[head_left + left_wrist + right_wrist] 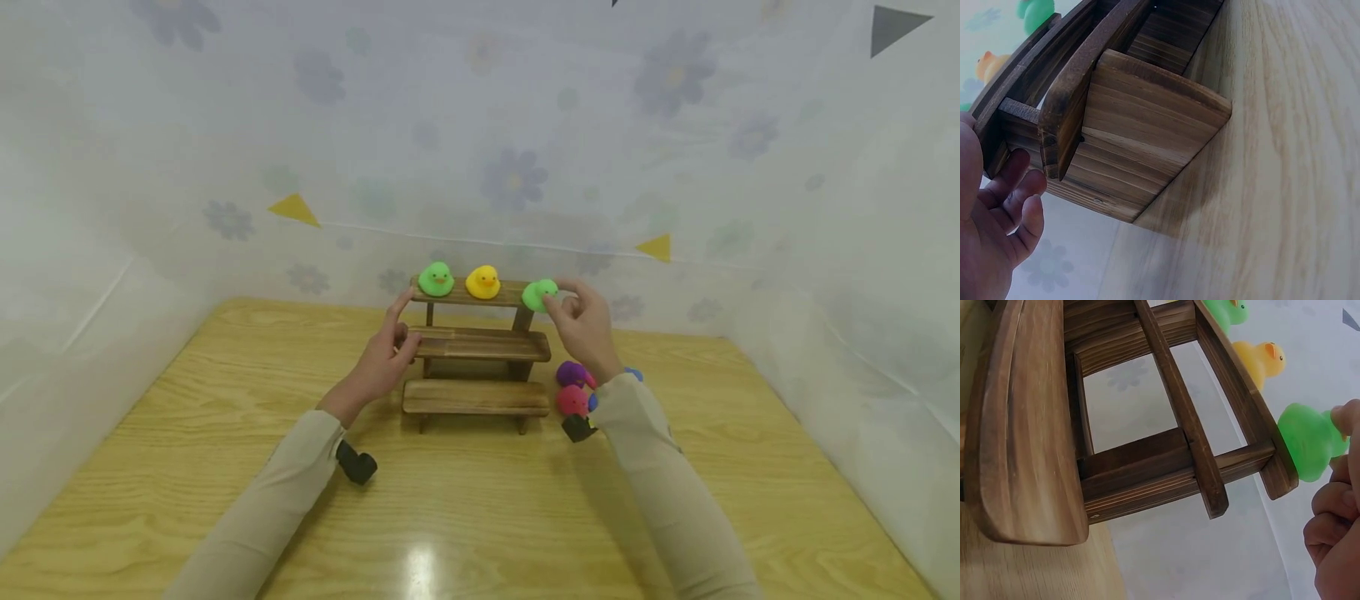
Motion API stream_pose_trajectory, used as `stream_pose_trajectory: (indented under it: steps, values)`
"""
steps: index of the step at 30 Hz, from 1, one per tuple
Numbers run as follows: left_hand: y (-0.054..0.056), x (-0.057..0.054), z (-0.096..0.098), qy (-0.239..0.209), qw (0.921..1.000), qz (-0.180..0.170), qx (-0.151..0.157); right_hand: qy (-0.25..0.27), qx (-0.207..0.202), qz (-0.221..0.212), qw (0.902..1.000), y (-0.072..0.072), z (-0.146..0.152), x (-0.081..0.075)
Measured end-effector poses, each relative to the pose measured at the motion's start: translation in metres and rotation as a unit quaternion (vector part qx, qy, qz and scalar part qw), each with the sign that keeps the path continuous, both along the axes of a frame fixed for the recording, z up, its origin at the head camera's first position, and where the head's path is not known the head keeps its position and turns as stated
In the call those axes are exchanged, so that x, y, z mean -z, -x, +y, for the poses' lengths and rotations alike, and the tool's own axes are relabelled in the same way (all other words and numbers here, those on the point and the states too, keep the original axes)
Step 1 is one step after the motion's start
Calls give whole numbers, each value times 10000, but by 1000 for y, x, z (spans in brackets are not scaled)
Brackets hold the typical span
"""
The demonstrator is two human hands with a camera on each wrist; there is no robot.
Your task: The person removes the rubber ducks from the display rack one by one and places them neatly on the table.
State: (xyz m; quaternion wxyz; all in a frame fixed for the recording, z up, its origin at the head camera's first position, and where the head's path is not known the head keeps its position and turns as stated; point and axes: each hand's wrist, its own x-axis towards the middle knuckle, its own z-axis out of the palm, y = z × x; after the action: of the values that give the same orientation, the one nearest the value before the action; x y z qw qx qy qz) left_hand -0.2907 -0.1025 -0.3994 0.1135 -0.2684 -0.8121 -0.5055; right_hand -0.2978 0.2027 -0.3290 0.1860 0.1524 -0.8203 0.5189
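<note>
A three-step wooden stand [480, 343] rests on the table. Along its top step sit a green rubber duck [436, 280] on the left and a yellow rubber duck [483, 282] beside it. My right hand [585, 325] pinches another green rubber duck [539, 295] between thumb and fingers at that step's right end; in the right wrist view this duck [1307, 442] touches or nearly touches the wood. At the stand's left end, my left hand [378, 362] touches the top step with an extended index finger, its other fingers [1029, 215] loosely bent.
To the right of the stand, partly behind my right wrist, lie a purple toy [572, 373], a pinkish-red toy [573, 401] and bits of blue [634, 374]. A flower-patterned sheet [480, 125] hangs behind the wood-grain table [465, 517].
</note>
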Motion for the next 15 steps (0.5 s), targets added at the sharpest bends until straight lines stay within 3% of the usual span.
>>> stream_pose_trajectory:
  steps: [7, 11, 15]
  values:
    - [0, 1, -1, -4, 10000, 6, 8, -14, 2, 242, 9997, -2, 5, 7]
    - [0, 1, 0, -18, 10000, -52, -12, -8, 15, 154, 9999, -6, 7, 6]
    - [0, 0, 0, -24, 10000, -67, -6, -1, 19, 130, 9999, -17, 5, -1]
